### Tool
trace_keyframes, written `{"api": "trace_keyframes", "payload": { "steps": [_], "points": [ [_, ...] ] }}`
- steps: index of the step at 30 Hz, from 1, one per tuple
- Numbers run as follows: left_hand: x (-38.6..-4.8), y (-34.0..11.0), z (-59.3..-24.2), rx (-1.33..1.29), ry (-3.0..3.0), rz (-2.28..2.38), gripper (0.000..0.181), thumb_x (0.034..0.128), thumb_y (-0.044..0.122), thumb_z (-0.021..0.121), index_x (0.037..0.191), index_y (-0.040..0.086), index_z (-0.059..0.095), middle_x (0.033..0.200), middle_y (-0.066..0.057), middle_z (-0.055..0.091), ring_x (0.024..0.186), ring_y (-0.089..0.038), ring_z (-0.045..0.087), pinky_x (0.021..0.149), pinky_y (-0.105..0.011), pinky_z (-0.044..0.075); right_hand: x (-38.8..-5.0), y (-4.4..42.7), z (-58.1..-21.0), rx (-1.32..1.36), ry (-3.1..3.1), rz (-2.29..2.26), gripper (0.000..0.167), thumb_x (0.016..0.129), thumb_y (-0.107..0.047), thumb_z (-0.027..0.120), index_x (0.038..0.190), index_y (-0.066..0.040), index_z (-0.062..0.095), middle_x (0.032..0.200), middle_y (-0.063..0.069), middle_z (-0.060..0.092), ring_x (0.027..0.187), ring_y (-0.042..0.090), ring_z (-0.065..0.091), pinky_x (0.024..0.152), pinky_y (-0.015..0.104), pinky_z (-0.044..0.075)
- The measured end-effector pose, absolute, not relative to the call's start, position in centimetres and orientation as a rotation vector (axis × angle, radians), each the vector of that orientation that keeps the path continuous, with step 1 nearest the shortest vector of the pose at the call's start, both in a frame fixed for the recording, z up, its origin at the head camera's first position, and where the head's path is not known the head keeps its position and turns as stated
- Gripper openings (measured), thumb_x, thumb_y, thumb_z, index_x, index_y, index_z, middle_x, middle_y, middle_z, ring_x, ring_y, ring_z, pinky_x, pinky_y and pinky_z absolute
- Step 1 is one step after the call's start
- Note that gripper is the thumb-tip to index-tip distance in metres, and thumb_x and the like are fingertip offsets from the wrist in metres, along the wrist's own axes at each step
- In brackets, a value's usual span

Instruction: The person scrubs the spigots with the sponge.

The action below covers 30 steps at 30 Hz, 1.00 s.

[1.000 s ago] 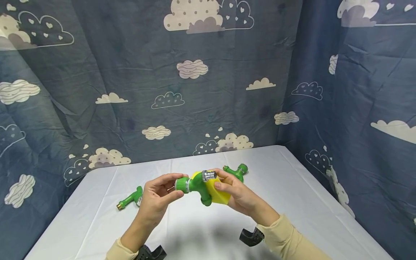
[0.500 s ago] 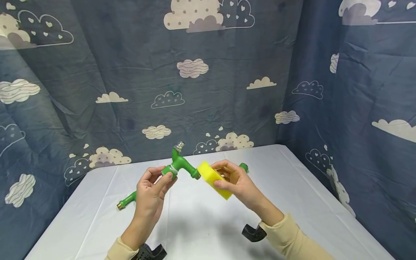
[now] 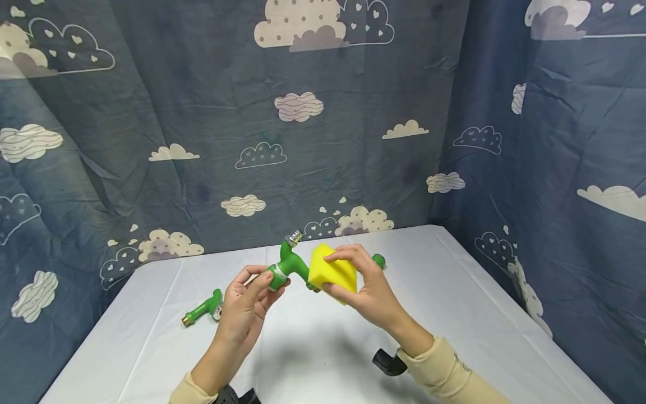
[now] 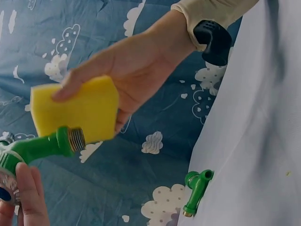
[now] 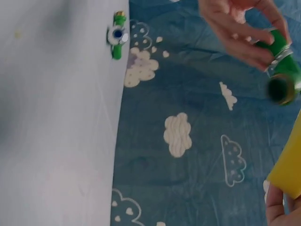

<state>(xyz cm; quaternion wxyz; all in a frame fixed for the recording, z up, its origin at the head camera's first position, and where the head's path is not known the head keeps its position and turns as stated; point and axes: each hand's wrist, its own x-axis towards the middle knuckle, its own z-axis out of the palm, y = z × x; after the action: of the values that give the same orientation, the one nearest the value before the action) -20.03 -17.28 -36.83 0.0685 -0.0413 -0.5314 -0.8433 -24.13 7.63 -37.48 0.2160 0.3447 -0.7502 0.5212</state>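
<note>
Tap (image 3: 294,261) in the head view: held up over the white tabletop (image 3: 126,348), in the left grip (image 3: 246,306), curled round its fat end. Likely hard, smooth and a bit heavy; good to hold right there. Just beside it, yellow sponge (image 3: 333,273), pinched in the right grip (image 3: 370,286). Likely light, soft and easy to squash; best to hold gently by its sides.

From the left wrist, sponge seen behind the tap's screw end (image 4: 76,140); cannot tell if touching.

From the right wrist, blurry round mouth (image 5: 281,89) of the tap, close to the sponge's edge.
</note>
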Motion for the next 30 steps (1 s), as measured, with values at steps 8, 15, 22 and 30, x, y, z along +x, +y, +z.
{"api": "trace_keyframes", "payload": {
  "steps": [8, 15, 22, 30],
  "points": [
    [-19.5, -16.9, -36.6, -0.268, -1.695, -2.553, 0.022, 0.1042, 0.003, 0.062, 0.117, 0.016, 0.074, 0.124, -0.009, 0.065, 0.108, -0.021, 0.078, 0.101, -0.033, 0.063, -23.6, 7.3, -37.4, 1.070, -2.026, 1.459, 0.046, 0.087, -0.007, 0.086, 0.128, -0.020, 0.068, 0.135, 0.003, 0.064, 0.127, 0.019, 0.058, 0.099, 0.036, 0.056],
    [-19.2, -17.5, -36.8, -0.580, -1.705, -2.575, 0.024, 0.1027, -0.001, 0.055, 0.114, 0.017, 0.066, 0.110, -0.001, 0.070, 0.100, -0.013, 0.077, 0.097, -0.031, 0.065, -24.2, 7.4, -37.9, 1.025, -2.062, 1.500, 0.042, 0.091, -0.008, 0.083, 0.129, -0.018, 0.067, 0.128, 0.004, 0.066, 0.107, 0.014, 0.060, 0.086, 0.030, 0.055],
    [-19.3, -17.4, -37.0, -0.520, -1.771, -2.426, 0.024, 0.1002, -0.005, 0.064, 0.113, 0.015, 0.067, 0.111, -0.002, 0.069, 0.098, -0.016, 0.078, 0.094, -0.033, 0.066, -23.8, 7.5, -37.6, 1.019, -2.026, 1.583, 0.045, 0.091, -0.004, 0.082, 0.131, -0.017, 0.065, 0.131, 0.004, 0.064, 0.113, 0.017, 0.061, 0.089, 0.029, 0.054],
    [-18.6, -17.4, -36.9, -0.694, -1.764, -2.359, 0.037, 0.0941, -0.014, 0.068, 0.116, 0.015, 0.068, 0.125, -0.002, 0.071, 0.107, -0.013, 0.072, 0.097, -0.030, 0.065, -23.5, 7.1, -37.6, 1.095, -2.020, 1.619, 0.042, 0.094, -0.002, 0.077, 0.131, -0.014, 0.061, 0.131, 0.008, 0.063, 0.110, 0.017, 0.062, 0.090, 0.029, 0.055]
  ]
}}
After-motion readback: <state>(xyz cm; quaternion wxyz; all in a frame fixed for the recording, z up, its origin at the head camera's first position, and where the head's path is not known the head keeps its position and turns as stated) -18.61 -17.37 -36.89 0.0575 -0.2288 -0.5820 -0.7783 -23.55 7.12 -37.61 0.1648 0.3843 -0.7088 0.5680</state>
